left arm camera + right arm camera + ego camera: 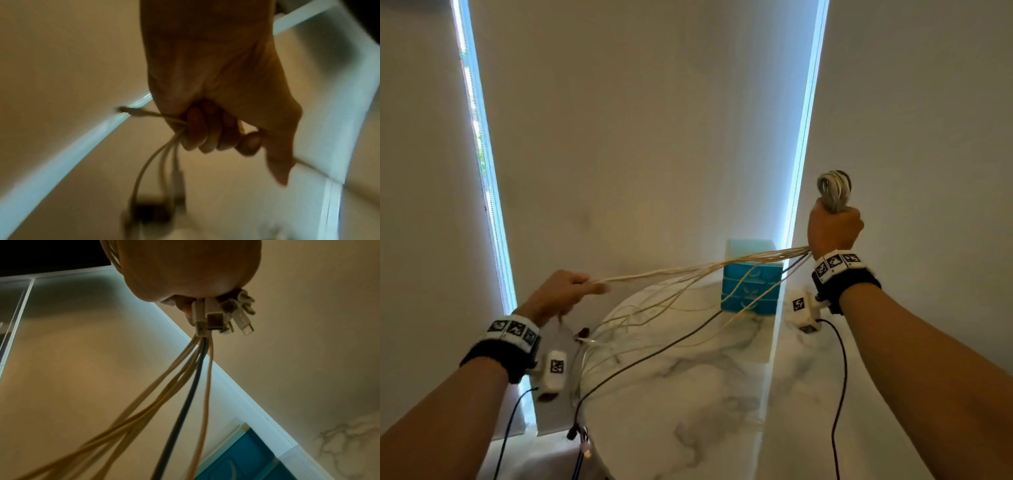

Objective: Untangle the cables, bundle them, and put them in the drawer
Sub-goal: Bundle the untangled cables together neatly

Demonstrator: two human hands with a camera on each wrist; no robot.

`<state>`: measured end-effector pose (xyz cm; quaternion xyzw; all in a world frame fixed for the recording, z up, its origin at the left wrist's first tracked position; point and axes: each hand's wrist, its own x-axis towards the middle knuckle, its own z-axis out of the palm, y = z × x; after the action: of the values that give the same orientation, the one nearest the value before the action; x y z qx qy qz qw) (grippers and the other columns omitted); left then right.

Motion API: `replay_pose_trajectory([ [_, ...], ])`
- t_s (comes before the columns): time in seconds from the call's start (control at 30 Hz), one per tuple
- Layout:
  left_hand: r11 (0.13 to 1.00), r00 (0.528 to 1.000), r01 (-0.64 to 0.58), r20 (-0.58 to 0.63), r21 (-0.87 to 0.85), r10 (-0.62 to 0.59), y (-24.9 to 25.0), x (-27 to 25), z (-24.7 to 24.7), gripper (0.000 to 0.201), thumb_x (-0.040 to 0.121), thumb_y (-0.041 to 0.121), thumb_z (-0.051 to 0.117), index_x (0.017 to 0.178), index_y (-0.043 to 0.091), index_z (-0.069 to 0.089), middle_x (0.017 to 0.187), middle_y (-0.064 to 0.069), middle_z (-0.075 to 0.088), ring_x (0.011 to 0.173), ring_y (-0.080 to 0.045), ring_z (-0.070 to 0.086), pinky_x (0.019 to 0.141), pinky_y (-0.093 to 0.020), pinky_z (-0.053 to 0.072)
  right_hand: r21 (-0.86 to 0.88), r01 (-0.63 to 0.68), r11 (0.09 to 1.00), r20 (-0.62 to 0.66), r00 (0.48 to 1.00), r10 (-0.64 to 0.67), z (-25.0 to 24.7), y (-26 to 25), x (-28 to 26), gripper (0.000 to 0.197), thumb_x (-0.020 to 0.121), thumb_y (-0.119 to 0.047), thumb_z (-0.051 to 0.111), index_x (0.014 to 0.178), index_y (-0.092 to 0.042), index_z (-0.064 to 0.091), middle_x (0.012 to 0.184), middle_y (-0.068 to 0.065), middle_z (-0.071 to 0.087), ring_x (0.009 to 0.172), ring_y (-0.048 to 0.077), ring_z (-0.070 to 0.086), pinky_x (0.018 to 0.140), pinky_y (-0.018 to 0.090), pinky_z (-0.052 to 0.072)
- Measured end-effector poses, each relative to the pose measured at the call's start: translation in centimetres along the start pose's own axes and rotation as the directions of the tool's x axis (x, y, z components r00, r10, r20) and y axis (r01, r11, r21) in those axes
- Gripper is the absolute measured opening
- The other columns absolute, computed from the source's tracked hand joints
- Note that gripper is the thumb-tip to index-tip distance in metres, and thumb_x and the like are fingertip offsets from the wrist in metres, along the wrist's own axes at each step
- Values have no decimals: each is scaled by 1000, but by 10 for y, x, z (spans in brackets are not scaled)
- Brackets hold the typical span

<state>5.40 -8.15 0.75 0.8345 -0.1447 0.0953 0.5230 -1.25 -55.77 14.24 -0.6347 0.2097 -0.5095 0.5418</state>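
Note:
My right hand [834,228] is raised high at the right and grips a bundle of several white cables and one dark cable [681,277]; a looped end [834,188] sticks out above the fist. In the right wrist view the plugs [222,316] poke out below the fist [191,269]. The strands [168,394] stretch left and sag onto the marble table [705,394]. My left hand [566,291] pinches a few white strands taut; in the left wrist view its fingers [205,129] curl round them, and loose ends [164,162] dangle. A small turquoise drawer unit [751,277] stands at the table's back, its drawers closed.
The round marble table ends at its left edge [585,428], where cable ends [582,442] hang over. Pale blinds [654,120] with bright gaps cover the wall behind. Black sensor leads [839,394] run from both wristbands.

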Motion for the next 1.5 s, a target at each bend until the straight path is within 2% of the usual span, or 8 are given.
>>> replay_pose_trajectory([
  [0.1, 613, 990, 63, -128, 787, 62, -22, -12, -17, 68, 95, 66, 66, 53, 15, 52, 46, 7, 49, 47, -16, 49, 53, -29, 36, -2, -15, 1000, -44, 999, 15, -14, 5, 7, 46, 102, -24, 65, 61, -19, 44, 63, -3, 46, 55, 8, 46, 59, 29, 45],
  [0.3, 575, 978, 77, -173, 815, 115, -59, -10, -29, 40, 109, 47, 49, 74, 28, 50, 74, 3, 58, 92, -34, 68, 85, -44, 42, -15, 9, 1000, -34, 999, -9, -9, 9, 3, 46, 101, -23, 66, 62, -19, 44, 65, -2, 46, 57, 11, 47, 60, 30, 47],
  [0.43, 536, 977, 123, -9, 835, -211, -97, -12, -21, 33, 106, 59, 50, 124, 31, 53, 132, 0, 55, 132, -27, 46, 108, -48, 36, 42, 16, 999, 53, 998, -18, -11, 5, 5, 43, 102, -23, 66, 65, -18, 45, 65, -2, 49, 56, 7, 46, 58, 24, 43],
  [0.67, 634, 713, 7, 441, 774, -546, 3, 8, 2, 152, 50, 58, 102, 168, 31, 11, 174, -6, 24, 155, -26, 33, 125, -41, 34, 97, -12, 995, 179, 984, -5, 0, -8, -16, 33, 92, -30, 68, 69, -18, 48, 74, 8, 58, 71, 25, 57, 67, 44, 56],
  [0.9, 903, 920, -243, 380, 353, 99, 140, 21, 89, 127, 71, 83, 77, 169, 32, 14, 175, 0, 26, 157, -18, 30, 126, -39, 29, 251, -113, 961, 287, 957, 38, 18, -32, -30, 27, 89, -33, 72, 77, -17, 53, 61, -2, 52, 49, 22, 51, 53, 33, 48],
  [1.03, 862, 899, -385, 343, 328, 271, 197, 25, 169, 150, 59, 83, 84, 170, 35, -4, 179, 1, 12, 161, -22, 18, 131, -49, 21, 331, -196, 923, 415, 909, 44, 26, -53, -41, 31, 92, -29, 75, 74, -20, 51, 57, -2, 42, 42, 17, 39, 46, 27, 42],
  [1.23, 963, 937, -261, 258, 63, 236, 184, 26, 227, 45, 95, 56, 74, 124, 22, 72, 104, -6, 81, 90, -12, 77, 97, -42, 59, 461, -294, 837, 586, 809, -38, 8, -76, -43, 51, 95, -21, 72, 55, -27, 42, 52, -4, 32, 42, 15, 28, 44, 28, 34],
  [1.5, 989, 876, -144, 468, 17, 119, 168, 15, 178, 77, 90, 89, 45, 83, 16, 65, 67, -1, 45, 52, -12, 34, 51, -23, 34, 349, -439, 828, 573, 799, 182, -19, -9, -27, 47, 99, -25, 71, 62, -24, 41, 52, -4, 32, 42, 14, 31, 44, 28, 36],
])
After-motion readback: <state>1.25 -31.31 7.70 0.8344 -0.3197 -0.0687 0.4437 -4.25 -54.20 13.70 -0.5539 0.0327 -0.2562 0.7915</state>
